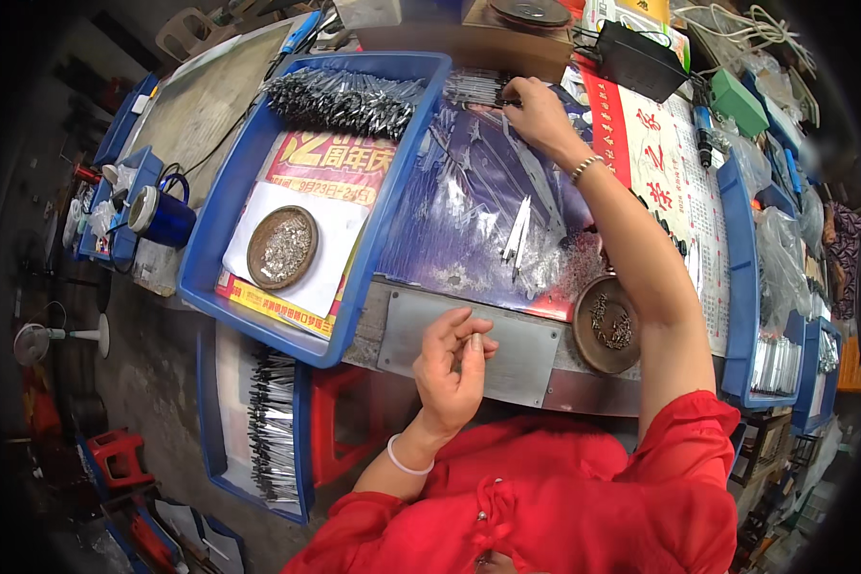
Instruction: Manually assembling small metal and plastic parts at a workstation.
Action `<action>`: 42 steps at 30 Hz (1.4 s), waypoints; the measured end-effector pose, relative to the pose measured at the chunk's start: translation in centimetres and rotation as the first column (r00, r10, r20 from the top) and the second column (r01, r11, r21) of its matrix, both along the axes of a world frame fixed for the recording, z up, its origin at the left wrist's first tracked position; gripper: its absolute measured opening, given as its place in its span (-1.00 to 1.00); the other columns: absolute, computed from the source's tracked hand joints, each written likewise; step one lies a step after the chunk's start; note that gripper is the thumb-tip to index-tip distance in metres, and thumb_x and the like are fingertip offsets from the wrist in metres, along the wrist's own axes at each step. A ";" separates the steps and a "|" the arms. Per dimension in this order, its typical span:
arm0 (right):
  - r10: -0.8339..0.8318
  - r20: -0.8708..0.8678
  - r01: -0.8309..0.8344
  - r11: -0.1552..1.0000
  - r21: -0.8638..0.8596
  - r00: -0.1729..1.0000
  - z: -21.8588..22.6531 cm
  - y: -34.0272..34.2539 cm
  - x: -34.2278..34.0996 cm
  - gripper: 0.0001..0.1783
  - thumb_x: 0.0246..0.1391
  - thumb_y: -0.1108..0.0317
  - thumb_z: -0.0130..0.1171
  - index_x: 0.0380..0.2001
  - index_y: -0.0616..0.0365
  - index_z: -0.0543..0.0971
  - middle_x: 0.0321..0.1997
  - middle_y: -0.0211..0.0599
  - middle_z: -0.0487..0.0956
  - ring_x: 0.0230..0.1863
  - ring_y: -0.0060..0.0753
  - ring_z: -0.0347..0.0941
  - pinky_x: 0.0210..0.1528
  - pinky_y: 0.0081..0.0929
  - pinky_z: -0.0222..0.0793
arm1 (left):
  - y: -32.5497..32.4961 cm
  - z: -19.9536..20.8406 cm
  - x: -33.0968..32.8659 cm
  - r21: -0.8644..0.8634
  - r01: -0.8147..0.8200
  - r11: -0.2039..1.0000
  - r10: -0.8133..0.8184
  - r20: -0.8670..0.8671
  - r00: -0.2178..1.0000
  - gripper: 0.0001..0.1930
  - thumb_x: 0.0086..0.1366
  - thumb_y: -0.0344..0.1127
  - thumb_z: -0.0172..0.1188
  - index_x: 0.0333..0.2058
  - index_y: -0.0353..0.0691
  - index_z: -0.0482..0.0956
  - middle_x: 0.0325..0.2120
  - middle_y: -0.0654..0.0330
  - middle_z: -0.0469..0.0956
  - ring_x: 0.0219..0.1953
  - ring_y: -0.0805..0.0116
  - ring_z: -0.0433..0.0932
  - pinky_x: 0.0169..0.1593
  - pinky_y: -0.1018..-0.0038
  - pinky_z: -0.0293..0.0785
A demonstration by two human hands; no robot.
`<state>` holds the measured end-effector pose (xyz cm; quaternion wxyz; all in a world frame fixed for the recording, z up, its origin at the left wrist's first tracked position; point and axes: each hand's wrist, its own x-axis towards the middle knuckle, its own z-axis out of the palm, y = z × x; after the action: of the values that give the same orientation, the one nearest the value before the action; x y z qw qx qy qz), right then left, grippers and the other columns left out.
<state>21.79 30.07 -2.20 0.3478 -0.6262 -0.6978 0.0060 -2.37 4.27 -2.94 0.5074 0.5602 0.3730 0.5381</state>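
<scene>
At the far edge of the work mat, my right hand (538, 117) has bent fingers at the right end of a row of slim silver pens (471, 88). Its fingertips are partly hidden, so a pen between them cannot be made out. My left hand (452, 371) is raised above the metal plate (517, 356) at the table's near edge, fingers curled and thumb close against them. Whatever it holds, if anything, is hidden. A few white pens (518, 232) with dark tips lie mid-mat. Near my right forearm sits a round brown dish (593, 356) of small metal parts.
A blue tray (354, 316) on the left holds many dark-tipped pens (346, 100) and a dish of tiny silver parts (283, 247). Another blue tray of pens (275, 426) stands lower, beside a red stool (340, 421). Blue bins (744, 287) line the right; a black box (641, 59) sits far right.
</scene>
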 end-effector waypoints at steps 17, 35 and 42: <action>0.595 -0.418 -0.725 0.519 -0.453 0.687 11.0 -31.5 -3.5 -0.75 -0.02 0.37 0.12 -0.25 0.20 0.41 -0.29 -0.08 0.41 -0.27 0.00 0.41 -0.27 -0.23 0.35 | 4.4 3.3 -0.2 -0.158 0.287 0.945 -0.322 -0.278 0.905 -0.78 0.21 -0.46 0.03 -0.16 -0.38 0.44 -0.29 0.16 0.53 -0.35 0.49 0.48 -0.31 0.60 0.45; 0.315 -0.203 -0.162 0.150 0.975 -0.927 13.3 -36.9 -15.3 -0.67 0.20 0.36 -0.11 -0.09 0.42 0.39 -0.09 0.03 0.47 -0.05 -0.08 0.42 -0.02 -0.25 0.35 | 16.3 1.0 7.7 0.051 0.237 0.970 -0.059 -0.898 0.436 -0.63 0.02 -0.35 0.10 -0.14 -0.28 0.50 -0.28 -0.12 0.56 -0.15 0.01 0.53 -0.04 0.32 0.40; 0.472 -0.263 -0.269 0.057 0.961 -0.842 11.5 -37.3 -14.7 -0.75 0.21 0.43 -0.16 -0.24 0.40 0.46 -0.26 -0.07 0.51 -0.21 -0.22 0.46 -0.17 -0.37 0.39 | 17.2 1.3 7.9 -0.106 0.283 0.953 -0.206 -0.915 0.348 -0.68 -0.07 -0.24 0.14 -0.36 -0.34 0.61 -0.33 -0.14 0.56 -0.20 0.01 0.55 -0.07 0.32 0.42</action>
<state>7.12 -7.21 9.35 0.6078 0.3366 -0.3827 0.6090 5.56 21.44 -1.63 0.2710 0.8295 0.4832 0.0701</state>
